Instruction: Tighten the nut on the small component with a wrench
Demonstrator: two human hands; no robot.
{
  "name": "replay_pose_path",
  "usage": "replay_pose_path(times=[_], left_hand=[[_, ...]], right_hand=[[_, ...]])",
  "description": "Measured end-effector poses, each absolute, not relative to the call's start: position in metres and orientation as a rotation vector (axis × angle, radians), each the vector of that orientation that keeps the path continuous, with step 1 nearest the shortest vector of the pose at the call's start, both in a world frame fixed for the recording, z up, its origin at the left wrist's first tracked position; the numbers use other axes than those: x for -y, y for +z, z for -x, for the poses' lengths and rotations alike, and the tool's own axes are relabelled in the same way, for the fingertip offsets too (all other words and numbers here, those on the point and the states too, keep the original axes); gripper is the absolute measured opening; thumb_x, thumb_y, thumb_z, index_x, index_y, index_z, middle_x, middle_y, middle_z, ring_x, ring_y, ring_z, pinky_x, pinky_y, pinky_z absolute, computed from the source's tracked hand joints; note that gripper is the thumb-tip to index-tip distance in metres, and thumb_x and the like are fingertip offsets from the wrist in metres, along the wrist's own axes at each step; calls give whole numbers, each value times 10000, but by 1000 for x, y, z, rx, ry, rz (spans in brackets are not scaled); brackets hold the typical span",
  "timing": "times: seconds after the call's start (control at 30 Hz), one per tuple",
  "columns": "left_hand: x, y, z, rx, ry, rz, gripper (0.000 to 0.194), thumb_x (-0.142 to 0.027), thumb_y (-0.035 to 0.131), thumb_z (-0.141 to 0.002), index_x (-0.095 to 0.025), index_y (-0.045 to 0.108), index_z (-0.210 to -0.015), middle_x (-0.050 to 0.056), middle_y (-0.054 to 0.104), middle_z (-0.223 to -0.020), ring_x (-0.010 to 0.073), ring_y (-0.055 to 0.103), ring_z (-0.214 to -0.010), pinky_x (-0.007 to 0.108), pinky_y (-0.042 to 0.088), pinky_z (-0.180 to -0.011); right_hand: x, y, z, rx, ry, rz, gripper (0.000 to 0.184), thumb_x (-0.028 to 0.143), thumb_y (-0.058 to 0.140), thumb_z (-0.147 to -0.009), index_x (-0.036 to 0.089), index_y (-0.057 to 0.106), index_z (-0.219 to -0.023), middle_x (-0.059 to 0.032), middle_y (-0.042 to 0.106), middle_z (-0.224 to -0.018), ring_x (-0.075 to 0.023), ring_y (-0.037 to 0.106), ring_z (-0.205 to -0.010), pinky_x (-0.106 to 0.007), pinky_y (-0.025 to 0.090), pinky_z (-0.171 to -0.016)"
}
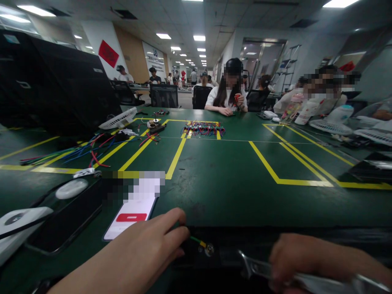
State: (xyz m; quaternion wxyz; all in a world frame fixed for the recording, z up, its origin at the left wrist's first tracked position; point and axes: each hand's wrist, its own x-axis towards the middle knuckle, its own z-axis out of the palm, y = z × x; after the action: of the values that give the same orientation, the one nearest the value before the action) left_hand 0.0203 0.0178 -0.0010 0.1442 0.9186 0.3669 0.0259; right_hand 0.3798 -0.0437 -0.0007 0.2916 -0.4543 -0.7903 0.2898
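My left hand (150,245) pinches a thin green wire (196,241) with a yellow sleeve and a round metal ring terminal (209,249) at its end, low over the near edge of the green table (220,179). My right hand (303,255) grips a metal hand tool (260,267), whose jaw end points left toward the terminal, a short gap away. Both sit over a dark strip at the table front.
A phone (130,218) with a red button on screen lies by my left hand. Loose coloured wires (76,153) lie at left, a wire bundle (203,129) mid-table. A person (228,96) sits across; others and bottles (306,110) at right. Black box (55,81) at left.
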Motion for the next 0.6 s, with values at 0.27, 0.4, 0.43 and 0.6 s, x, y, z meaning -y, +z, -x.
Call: replay_pose_path(times=[0.27,0.4,0.43,0.6], left_hand=[[-16,-11,-28,-1024,-62,-2834,580,38,494,-953,-261,811,-1335,139,845,-1410,386,900,-1076,508,795,-820],[-19,-16,-29,-978,19,-2827,550,34,516,-952,-296,795,-1293,71,863,-1340,323,901,-997,423,779,-802],[-20,-20,-29,-955,63,-2860,539,37,524,-931,-295,794,-1259,57,869,-1300,311,895,-943,396,763,-750],[-27,-43,-29,-887,356,-3084,471,25,469,-899,-283,749,-1119,35,866,-1157,283,845,-775,392,630,-568]], right_hand=[[17,31,-327,2212,744,1374,129,144,814,-888,272,818,-895,24,829,-803,-181,738,-684,-225,566,-622],[8,9,-333,2285,792,1178,143,173,828,-885,272,737,-836,44,769,-731,-146,637,-545,-209,486,-508],[6,5,-335,2292,783,1142,153,183,829,-911,273,728,-839,42,770,-736,-145,644,-549,-206,484,-507],[-1,4,-338,2375,772,1017,193,280,824,-1044,257,759,-864,23,826,-782,-138,712,-617,-186,505,-558]])
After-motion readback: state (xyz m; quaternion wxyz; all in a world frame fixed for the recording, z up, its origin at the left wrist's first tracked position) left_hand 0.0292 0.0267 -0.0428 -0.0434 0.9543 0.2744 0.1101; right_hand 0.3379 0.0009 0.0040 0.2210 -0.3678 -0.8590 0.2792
